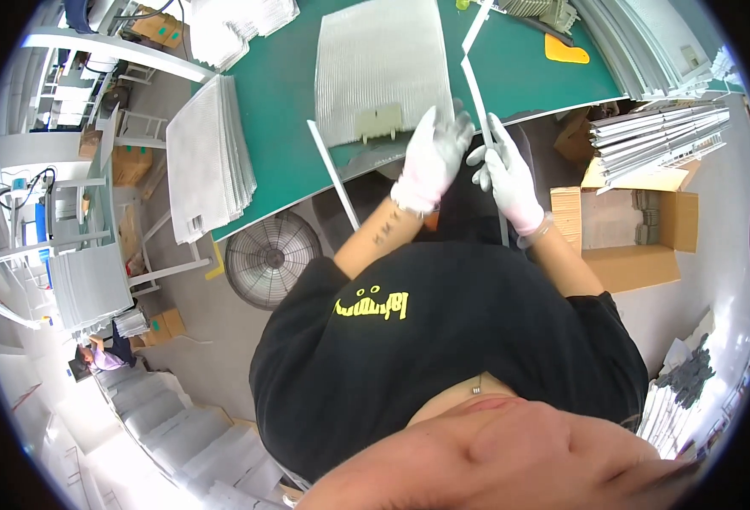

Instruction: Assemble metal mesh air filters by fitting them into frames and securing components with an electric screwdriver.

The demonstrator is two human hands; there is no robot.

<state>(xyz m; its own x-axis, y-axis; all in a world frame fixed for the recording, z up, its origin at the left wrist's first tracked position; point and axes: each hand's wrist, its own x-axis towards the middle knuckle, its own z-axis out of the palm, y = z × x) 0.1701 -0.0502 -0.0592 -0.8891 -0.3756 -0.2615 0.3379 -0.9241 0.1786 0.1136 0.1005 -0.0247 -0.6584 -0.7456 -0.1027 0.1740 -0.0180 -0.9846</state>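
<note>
Both hands, gloved in white, work at the near edge of my green bench (290, 110). My left hand (433, 157) lies open, fingers spread, on the lower corner of a ribbed mesh panel (379, 64) lying flat on the bench. My right hand (507, 174) is closed around a thin white strip (474, 81) that rises toward the bench's far side. A second strip (332, 174) juts off the edge beside the panel. Panel stacks (209, 157) sit left; a floor fan (271, 259) stands below.
</note>
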